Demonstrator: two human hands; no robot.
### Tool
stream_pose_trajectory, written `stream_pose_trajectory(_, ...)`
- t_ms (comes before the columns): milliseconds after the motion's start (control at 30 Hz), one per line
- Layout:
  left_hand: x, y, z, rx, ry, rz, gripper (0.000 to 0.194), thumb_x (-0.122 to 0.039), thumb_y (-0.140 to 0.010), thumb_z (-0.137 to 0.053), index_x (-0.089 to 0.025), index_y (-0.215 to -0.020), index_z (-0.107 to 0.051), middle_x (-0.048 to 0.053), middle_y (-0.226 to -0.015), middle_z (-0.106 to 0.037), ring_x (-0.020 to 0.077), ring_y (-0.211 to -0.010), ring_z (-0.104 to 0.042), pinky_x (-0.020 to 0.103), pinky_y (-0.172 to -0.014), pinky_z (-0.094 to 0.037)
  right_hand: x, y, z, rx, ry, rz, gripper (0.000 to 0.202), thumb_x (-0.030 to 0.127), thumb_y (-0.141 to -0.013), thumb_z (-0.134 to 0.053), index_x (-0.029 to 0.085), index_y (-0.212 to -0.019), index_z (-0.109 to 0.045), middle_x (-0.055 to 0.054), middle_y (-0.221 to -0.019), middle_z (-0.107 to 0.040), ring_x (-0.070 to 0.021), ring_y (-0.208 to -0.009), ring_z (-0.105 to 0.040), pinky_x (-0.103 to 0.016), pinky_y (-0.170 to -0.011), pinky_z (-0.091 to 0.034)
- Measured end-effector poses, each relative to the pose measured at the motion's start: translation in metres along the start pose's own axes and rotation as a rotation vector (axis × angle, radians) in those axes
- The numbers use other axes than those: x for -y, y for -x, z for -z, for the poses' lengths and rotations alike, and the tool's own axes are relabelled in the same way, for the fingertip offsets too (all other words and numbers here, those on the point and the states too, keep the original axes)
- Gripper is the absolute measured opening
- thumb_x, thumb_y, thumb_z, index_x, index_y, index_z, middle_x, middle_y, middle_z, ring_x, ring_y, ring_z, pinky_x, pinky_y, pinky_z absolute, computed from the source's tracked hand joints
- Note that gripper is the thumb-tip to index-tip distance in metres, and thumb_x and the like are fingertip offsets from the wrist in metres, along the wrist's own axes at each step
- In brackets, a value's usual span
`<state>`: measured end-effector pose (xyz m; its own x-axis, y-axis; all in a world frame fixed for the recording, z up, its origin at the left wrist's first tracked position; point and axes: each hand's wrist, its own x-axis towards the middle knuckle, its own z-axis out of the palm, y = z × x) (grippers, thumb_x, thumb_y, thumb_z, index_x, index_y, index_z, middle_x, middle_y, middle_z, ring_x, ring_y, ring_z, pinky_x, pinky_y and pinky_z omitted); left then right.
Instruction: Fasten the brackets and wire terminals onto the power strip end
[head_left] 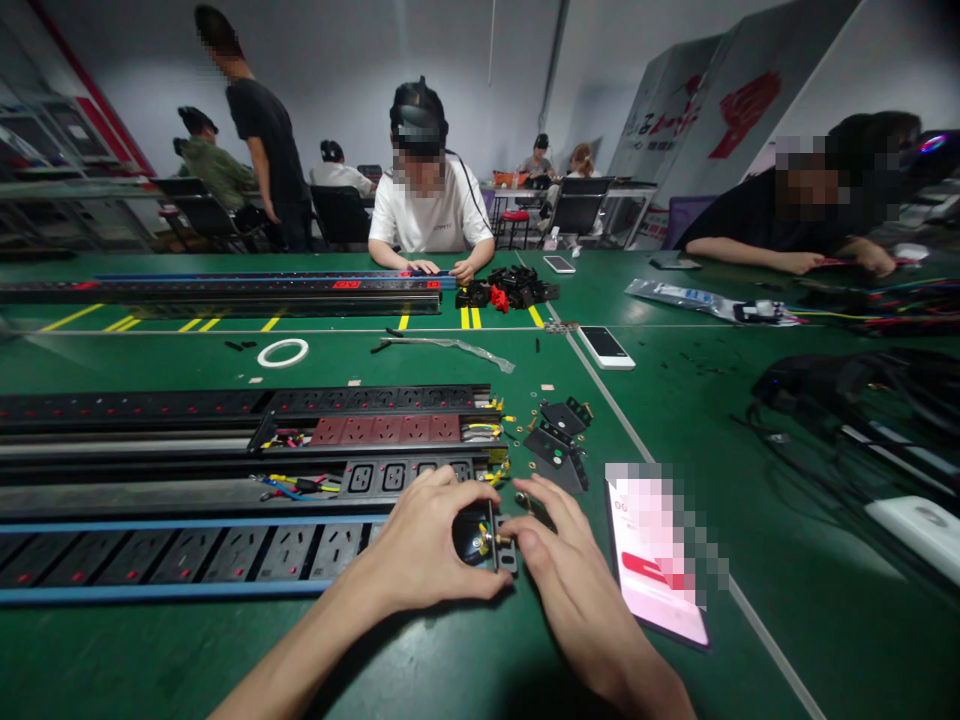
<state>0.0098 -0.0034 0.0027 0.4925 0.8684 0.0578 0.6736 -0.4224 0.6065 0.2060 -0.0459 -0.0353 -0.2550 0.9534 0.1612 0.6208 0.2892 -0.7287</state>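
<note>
Left hand (421, 540) — arched, gripping black bracket (508, 558); right hand (568, 555) — half-curled at brass screw (502, 540), grip unclear, toward worktop's (427, 660) near edge

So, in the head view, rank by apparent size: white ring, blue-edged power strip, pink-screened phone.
1. Blue-edged power strip, largest even partly hidden
2. Pink-screened phone, though nearer than the ring
3. White ring

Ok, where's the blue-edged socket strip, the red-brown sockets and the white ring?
Blue-edged socket strip (196, 553), head view: a black socket face.
Red-brown sockets (385, 430), head view: the middle one's face.
White ring (281, 363), head view: its band's near edge.
</note>
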Motion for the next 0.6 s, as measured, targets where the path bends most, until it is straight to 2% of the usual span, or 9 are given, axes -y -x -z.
stream_pose_trajectory(100,0.0,0.0,-0.001,-0.003,-0.001,-0.006,0.052,-0.042,-0.061,-0.079,-0.023,-0.108,-0.068,0.004,-0.087,-0.059,0.0234,-0.086,-0.054,0.035,-0.08,-0.043,-0.001,-0.002,-0.003,-0.028,0.022,-0.003,0.021,0.03,-0.097,-0.046,0.027,-0.106,-0.065,-0.007,-0.14,-0.051,-0.0286,-0.139,-0.035,-0.056,-0.113,-0.034)
stream_pose_trajectory(200,0.0,0.001,-0.002,-0.003,-0.008,-0.016,0.05,-0.041,-0.064,-0.076,-0.022,-0.109,-0.067,0.004,-0.086,-0.059,0.023,-0.084,-0.054,0.035,-0.079,-0.043,-0.001,-0.004,-0.006,-0.041,0.027,0.056,0.013,0.027,-0.093,-0.052,0.026,-0.098,-0.065,-0.008,-0.134,-0.055,-0.0292,-0.136,-0.039,-0.054,-0.113,-0.035)
stream_pose_trajectory(367,0.002,0.001,-0.003,-0.014,-0.003,-0.015,0.054,-0.043,-0.061,-0.078,-0.022,-0.109,-0.067,0.004,-0.087,-0.059,0.0234,-0.085,-0.054,0.035,-0.079,-0.043,0.004,-0.008,-0.005,-0.039,0.053,0.063,0.018,0.025,-0.098,-0.046,0.024,-0.096,-0.064,-0.008,-0.128,-0.058,-0.0278,-0.133,-0.042,-0.052,-0.111,-0.037)
stream_pose_trajectory(600,0.002,0.001,-0.003,-0.017,0.001,-0.029,0.052,-0.042,-0.064,-0.076,-0.021,-0.111,-0.067,0.004,-0.087,-0.06,0.0231,-0.085,-0.054,0.036,-0.08,-0.043,0.013,-0.008,-0.006,-0.002,0.038,0.093,0.015,0.022,-0.097,-0.046,0.024,-0.096,-0.061,-0.008,-0.122,-0.061,-0.025,-0.127,-0.049,-0.044,-0.106,-0.043)
